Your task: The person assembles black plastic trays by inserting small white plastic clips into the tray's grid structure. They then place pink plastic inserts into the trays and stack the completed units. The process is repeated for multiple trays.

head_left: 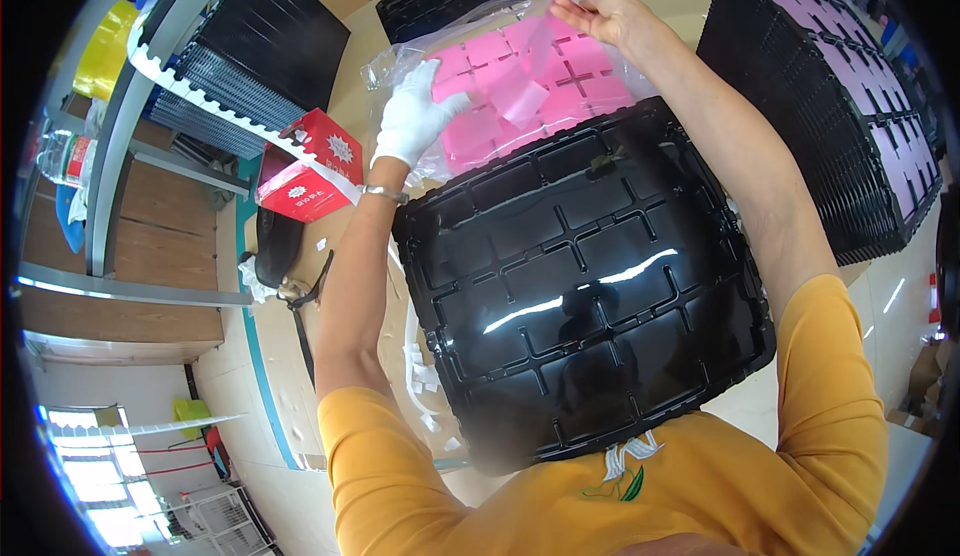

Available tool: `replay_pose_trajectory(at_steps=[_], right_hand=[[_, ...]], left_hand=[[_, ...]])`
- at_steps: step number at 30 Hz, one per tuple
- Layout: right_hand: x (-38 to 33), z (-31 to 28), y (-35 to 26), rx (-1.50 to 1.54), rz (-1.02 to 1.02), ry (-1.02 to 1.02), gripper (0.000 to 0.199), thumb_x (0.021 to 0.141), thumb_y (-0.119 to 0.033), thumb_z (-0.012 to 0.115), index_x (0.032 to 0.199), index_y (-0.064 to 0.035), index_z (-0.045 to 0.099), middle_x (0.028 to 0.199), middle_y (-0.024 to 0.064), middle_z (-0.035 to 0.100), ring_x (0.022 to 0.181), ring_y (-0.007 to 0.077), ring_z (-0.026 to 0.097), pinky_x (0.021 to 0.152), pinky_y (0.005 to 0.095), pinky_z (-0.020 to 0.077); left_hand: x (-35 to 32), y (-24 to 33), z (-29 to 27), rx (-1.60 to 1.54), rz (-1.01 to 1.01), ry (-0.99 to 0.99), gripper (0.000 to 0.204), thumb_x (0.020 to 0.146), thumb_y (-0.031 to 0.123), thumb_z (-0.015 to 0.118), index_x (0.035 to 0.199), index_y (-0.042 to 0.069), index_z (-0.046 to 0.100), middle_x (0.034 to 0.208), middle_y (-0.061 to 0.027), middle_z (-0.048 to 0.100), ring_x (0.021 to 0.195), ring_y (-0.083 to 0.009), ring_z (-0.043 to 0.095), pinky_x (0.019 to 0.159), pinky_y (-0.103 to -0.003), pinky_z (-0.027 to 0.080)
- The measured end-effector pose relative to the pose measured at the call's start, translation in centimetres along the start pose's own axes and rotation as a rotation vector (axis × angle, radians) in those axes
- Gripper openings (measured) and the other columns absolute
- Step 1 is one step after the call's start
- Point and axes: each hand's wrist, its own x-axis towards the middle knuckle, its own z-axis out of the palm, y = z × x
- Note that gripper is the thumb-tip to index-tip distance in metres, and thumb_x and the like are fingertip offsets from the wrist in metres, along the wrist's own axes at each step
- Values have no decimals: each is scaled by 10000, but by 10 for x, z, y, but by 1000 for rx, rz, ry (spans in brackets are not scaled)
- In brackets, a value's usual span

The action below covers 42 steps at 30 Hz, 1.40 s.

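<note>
On the tan bench (345, 106), one glossy black plastic tray (590, 286) lies before one clear bag of pink squares (520, 91), white-gloved left hand (412, 116) pressing it with fingers spread, bare right hand (612, 18) pinching its film.

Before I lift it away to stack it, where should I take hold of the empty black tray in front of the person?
Probably by the raised outer rim of the empty black tray, at two opposite edges, coming from its left and right sides with one hand each. It is wide, thin and glossy, and its shallow compartments offer little to pinch. Its far edge abuts the pink sheets in clear film, under the left hand and right hand.
</note>
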Motion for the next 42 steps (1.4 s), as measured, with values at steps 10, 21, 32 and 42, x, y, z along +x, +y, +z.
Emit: replay_pose_trajectory(at_steps=[10, 21, 32, 42], right_hand=[[18, 12, -12, 138, 74, -65, 135, 925, 19, 481, 977, 25, 605, 908, 119, 626, 910, 272, 664, 787, 402, 556], [-174, -65, -41, -647, -62, -126, 269, 896, -67, 599, 1153, -5, 548, 775, 25, 505, 581, 106, 487, 451, 235, 419], [-367, -118, -36, -1178, -156, -101, 401, 922, -147, 591, 1304, -56, 509, 734, -46, 455, 598, 37, 402, 489, 204, 330], [-392, -154, -19, -1558, -362, -194, 476, 905, -159, 603, 1342, -46, 454, 728, 80, 558, 679, 198, 566, 699, 333, 467]], left_hand=[[-13, 16, 8, 522, 213, 20, 445, 807, 263, 654, 1223, 121, 581, 1101, -157, 660, 1067, -311, 622, 970, -480, 428], [-136, 75, -73, 454, 354, 568, 152, 831, 101, 665, 981, 106, 645, 911, -52, 666, 892, -236, 629, 1009, -470, 365], [-312, 160, -70, 502, 314, 356, 264, 716, 13, 721, 922, 141, 619, 851, 9, 606, 822, -181, 600, 1118, -579, 251], [-351, 176, -57, 489, 309, 272, 287, 646, 7, 685, 874, 175, 639, 856, 42, 564, 786, -169, 590, 1117, -625, 235]])
